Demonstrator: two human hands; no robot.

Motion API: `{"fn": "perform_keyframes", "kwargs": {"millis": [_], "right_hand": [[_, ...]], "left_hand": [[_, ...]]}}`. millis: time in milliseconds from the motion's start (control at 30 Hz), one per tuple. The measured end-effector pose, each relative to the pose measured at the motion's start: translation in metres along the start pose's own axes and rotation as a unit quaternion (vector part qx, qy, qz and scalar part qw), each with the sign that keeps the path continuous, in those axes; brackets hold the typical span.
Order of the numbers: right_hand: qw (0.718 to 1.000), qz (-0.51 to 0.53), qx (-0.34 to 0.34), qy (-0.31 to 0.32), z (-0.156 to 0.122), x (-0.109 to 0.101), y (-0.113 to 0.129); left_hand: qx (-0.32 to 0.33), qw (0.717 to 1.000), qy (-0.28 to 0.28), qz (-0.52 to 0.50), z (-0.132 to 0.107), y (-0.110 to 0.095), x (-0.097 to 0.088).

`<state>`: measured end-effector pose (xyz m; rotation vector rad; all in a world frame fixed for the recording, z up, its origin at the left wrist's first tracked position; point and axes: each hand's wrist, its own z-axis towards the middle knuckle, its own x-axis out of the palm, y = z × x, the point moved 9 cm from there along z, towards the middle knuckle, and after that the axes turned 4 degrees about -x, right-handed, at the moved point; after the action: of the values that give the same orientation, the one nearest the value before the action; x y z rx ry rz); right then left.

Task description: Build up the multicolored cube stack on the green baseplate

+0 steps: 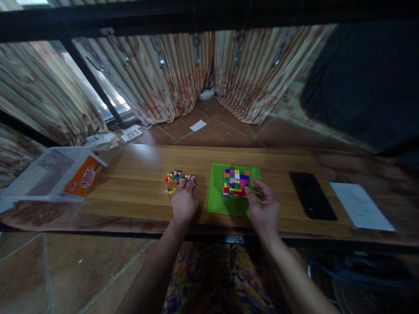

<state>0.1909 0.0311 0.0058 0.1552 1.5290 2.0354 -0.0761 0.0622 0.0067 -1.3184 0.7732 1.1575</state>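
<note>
A loose pile of small toy bricks (173, 176) in many colours lies on the wooden table, left of the middle. My left hand (185, 201) reaches into the pile's right side, fingers bent down and close together; what they pinch, if anything, is hidden. To the right lies a bright green baseplate (216, 203) with a square multicoloured brick block (236, 181) built on it. Beside the block's right side is my right hand (264, 203), fingers curved and apart, the thumb side at or near the block's edge. I see nothing held in it.
A clear plastic box (36, 174) with an orange label stands at the table's left end. Right of the baseplate lie a black phone (312, 196) and a white paper sheet (362, 206). Behind the wooden table (137, 196) are a tiled floor and striped curtains (170, 83).
</note>
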Motion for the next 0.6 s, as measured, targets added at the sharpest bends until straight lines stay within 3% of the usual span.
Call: {"fn": "perform_keyframes", "kwargs": {"millis": [333,600], "right_hand": [[1.000,-0.008,0.000,0.003,0.000,-0.011,-0.004],[1.000,-0.016,0.004,0.010,-0.003,-0.009,-0.007]], "left_hand": [[0.019,0.998,0.015,-0.052,-0.011,-0.017,0.001],[0.107,0.963,0.041,-0.243,-0.014,-0.070,-0.008]]}}
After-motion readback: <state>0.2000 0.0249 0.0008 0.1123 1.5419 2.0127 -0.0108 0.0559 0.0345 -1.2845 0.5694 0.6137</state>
